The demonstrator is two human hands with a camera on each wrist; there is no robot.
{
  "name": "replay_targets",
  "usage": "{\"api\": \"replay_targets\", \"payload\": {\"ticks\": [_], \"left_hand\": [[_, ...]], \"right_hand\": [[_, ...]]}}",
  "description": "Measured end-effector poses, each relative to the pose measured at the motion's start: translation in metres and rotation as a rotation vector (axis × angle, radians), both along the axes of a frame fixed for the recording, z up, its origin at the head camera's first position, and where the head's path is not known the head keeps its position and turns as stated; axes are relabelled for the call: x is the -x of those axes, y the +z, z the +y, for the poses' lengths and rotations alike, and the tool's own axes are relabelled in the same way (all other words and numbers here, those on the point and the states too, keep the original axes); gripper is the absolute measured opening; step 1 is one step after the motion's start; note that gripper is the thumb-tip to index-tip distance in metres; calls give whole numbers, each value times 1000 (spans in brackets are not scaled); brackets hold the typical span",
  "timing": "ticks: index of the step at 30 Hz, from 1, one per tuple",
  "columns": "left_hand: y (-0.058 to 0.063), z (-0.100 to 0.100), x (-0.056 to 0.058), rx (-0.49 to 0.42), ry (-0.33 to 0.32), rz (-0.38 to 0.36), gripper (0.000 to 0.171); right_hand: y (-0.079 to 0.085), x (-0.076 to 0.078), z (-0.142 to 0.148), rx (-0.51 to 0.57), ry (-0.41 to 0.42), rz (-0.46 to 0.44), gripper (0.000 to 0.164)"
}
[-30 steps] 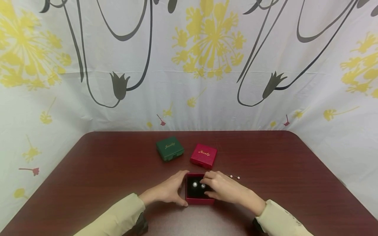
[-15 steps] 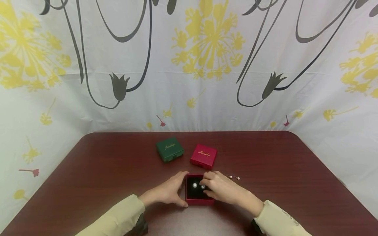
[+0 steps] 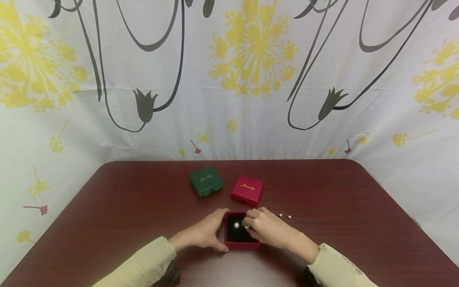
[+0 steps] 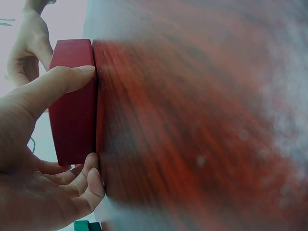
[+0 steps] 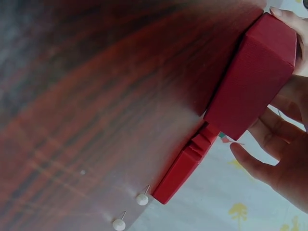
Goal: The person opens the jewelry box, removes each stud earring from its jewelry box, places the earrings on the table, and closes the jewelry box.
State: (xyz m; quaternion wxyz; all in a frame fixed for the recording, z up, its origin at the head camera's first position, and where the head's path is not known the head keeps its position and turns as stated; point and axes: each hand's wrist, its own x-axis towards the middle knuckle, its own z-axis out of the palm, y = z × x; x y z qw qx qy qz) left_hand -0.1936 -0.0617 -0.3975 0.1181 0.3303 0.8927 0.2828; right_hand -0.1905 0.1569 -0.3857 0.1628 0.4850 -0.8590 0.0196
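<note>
An open red jewelry box (image 3: 242, 246) with a black lining sits on the table before me. My left hand (image 3: 202, 231) grips it from the left, thumb at the near corner and fingers at the far one. In the left wrist view that thumb lies along the red side of the box (image 4: 72, 115). My right hand (image 3: 269, 229) reaches in over the right edge, its fingers curled. Thumb and forefinger pinch a pearl stud earring (image 3: 246, 227) at the lining. Left of it, a second pearl stud (image 3: 236, 225) sits in the black lining.
Behind the box lie a closed green jewelry box (image 3: 206, 181) and a smaller red one (image 3: 248, 190), both with gold lettering. Two pearl-headed studs, one nearer (image 3: 281, 215) and one farther right (image 3: 289, 217), lie loose on the table beyond my right hand. A patterned curtain (image 3: 229, 79) surrounds the table.
My right fingertips have drawn closer around the right pearl stud, covering more of it. The left hand and the box have stayed put.
</note>
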Motion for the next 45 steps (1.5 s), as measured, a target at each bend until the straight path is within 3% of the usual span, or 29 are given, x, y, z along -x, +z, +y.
{"api": "replay_targets", "payload": {"ticks": [16,25,35,45], "left_hand": [[0,1,0,2,-1,4,93],[-2,2,0,12,11,18,93],[-2,2,-1,17,19,21,93],[-1,2,-1,21,14,29,93]], "right_hand": [[11,-2,1,28,12,-82,12],[21,0,12,118,-6,-84,14],[30,6,33,197,-87,-129,17],[23,12,59,218,-168,-190,18]]}}
